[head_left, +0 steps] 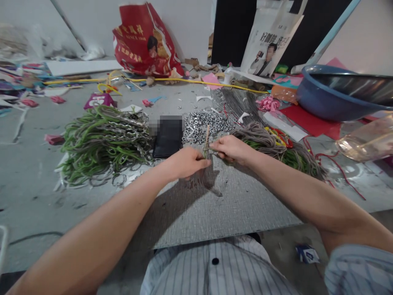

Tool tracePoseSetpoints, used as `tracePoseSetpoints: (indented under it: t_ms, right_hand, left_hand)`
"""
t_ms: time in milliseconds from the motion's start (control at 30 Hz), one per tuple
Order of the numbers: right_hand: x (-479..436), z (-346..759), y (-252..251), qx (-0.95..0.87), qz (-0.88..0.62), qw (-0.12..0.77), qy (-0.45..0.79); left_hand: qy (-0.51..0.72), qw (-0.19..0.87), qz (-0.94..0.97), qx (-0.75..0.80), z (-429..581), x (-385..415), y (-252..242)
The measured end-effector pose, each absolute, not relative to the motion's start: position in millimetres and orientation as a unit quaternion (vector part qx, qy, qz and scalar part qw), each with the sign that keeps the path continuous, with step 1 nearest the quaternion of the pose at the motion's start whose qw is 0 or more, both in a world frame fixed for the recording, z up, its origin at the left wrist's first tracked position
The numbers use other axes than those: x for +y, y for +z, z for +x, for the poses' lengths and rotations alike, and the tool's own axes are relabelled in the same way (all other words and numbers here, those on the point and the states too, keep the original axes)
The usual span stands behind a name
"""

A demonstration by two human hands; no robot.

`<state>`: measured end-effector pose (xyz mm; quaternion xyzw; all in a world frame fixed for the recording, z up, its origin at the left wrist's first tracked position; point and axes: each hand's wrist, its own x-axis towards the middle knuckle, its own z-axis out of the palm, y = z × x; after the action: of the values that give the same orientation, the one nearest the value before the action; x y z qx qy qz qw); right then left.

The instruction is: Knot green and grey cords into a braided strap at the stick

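My left hand (pixel 192 162) and my right hand (pixel 229 148) are close together above the near part of the grey table (pixel 239 205). Both are closed in a pinch on a short piece of greenish-grey cord (pixel 205 151), partly hidden by the fingers. A thin light-brown stick (pixel 208 134) stands up between the fingertips; which hand bears it I cannot tell. Just beyond lie many loose metal nuts (pixel 211 125). Left of them is a flat black phone-like object (pixel 168 137). A pile of green and grey cords (pixel 98 139) with metal chains lies farther left.
Another cord bundle (pixel 267 141) lies beside my right forearm, with thin grey wires (pixel 239 102) behind it. A blue basin (pixel 331 96) and a clear bottle (pixel 365 141) are at the right. A red bag (pixel 141 45) and white bag (pixel 264 41) stand at the back.
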<state>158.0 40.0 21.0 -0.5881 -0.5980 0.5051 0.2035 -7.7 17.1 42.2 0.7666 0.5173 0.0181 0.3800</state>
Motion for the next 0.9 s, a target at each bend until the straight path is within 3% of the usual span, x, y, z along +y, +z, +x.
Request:
tracePoseSetpoints:
  t_ms: [200, 367, 467, 567, 733, 900]
  right_hand:
    - [20, 177, 24, -0.783, -0.601, 0.042, 0.153]
    - [-2, 181, 28, -0.801, -0.596, -0.057, 0.016]
    - [-12, 180, 33, -0.802, -0.591, -0.088, -0.02]
    - [-15, 182, 34, -0.817, -0.571, -0.049, -0.059]
    - [-4, 188, 17, -0.919, -0.367, 0.135, -0.044]
    - [4, 188, -1, -0.943, -0.283, 0.174, 0.003]
  left_hand:
    - [-0.055, 0.188, 0.823, 0.534, -13, 16, 48]
    - [-0.121, 0.058, 0.819, 0.557, -15, 9, 47]
    - [-0.088, -0.02, 0.844, 0.529, -14, 4, 42]
    - [0.001, -0.053, 0.887, 0.459, -12, 2, 38]
    - [0.094, 0.079, 0.925, 0.359, -8, 9, 29]
    - [0.137, 0.142, 0.923, 0.33, -7, 19, 15]
